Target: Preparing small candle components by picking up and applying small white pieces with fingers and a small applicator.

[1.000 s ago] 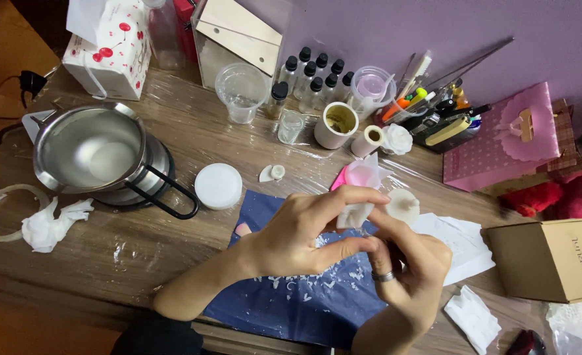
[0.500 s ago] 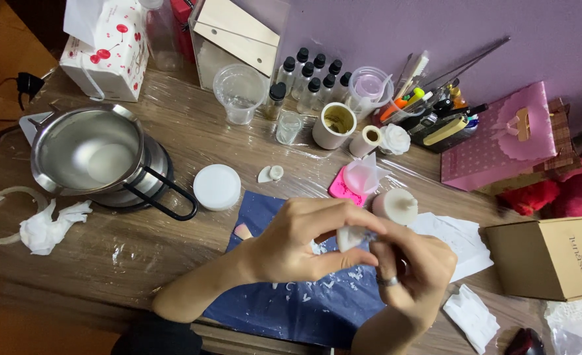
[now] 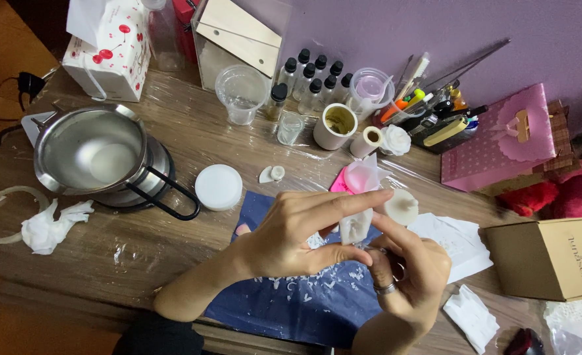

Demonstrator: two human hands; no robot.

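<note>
Pinching a small translucent white mould (image 3: 355,227) between both hands, left hand (image 3: 297,233) gripping over it, right hand (image 3: 406,276) steadying beneath | step, I judge: I am working the cast loose; next calls for gentle peeling | below: blue mat (image 3: 291,306) flecked with waxy shavings, film-covered wooden bench (image 3: 205,138).

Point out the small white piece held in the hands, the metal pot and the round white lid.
small white piece (image 3: 355,227), head view, its lower body.
metal pot (image 3: 61,131), head view, inner wall.
round white lid (image 3: 218,187), head view, top centre.
</note>
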